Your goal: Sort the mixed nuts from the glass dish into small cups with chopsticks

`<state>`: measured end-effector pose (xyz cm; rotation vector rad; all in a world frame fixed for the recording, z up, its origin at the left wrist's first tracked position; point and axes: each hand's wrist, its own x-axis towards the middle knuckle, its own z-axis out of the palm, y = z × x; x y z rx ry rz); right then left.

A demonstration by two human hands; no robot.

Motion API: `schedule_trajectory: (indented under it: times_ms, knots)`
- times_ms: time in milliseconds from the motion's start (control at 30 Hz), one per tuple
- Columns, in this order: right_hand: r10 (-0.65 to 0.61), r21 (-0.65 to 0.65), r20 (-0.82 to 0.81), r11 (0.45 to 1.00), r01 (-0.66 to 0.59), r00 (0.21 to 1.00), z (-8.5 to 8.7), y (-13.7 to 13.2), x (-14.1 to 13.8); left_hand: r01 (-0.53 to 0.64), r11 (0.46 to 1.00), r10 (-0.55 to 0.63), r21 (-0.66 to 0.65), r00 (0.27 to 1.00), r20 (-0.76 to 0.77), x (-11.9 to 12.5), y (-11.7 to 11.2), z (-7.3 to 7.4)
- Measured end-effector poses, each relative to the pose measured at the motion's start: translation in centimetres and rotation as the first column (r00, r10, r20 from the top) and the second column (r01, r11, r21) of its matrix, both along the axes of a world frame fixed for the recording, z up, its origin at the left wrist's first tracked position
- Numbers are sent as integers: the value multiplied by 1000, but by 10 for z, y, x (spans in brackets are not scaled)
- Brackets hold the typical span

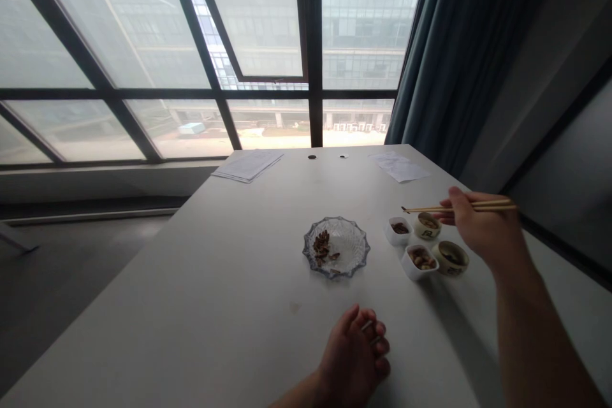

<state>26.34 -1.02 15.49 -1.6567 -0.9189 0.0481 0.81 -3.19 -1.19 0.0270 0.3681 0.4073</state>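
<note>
On the table (205, 280), a glass dish (354, 254) holds food pieces (322, 247). Right of it sit four small cups (419, 262), with chopsticks (459, 208) above them. Behind lie a paper stack (248, 166), left, and loose sheets (399, 167), right. A window (268, 25) stands beyond, a curtain (444, 64) to its right.

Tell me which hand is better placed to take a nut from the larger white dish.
Right, probably: the right hand holds wooden chopsticks close beside the white dish, while the left hand is farther back over the table.
</note>
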Motion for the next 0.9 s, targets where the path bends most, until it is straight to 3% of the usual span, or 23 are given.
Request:
schedule_trajectory:
  times_ms: [133,333,600,733,900]
  knots:
    - [-39,-89,46,995,43,998,-1,1,-3,-5,1000,5,1,1000,-5,0,0,1]
    - [19,-164,108,986,-1,994,-1,1,-7,-5,1000,5,2,1000,-5,0,-1,0]
    - [27,-101,104,995,-16,994,8,-1,-18,-9,1000,8,-2,1000,-6,0,-1,0]
    - [198,-38,-52,979,-200,979,8,2,-32,-10,1000,10,-1,1000,-2,0,-1,0]
    - [447,-142,-161,872,-469,880,1,6,-56,-7,1000,7,-4,1000,-21,0,-1,1]
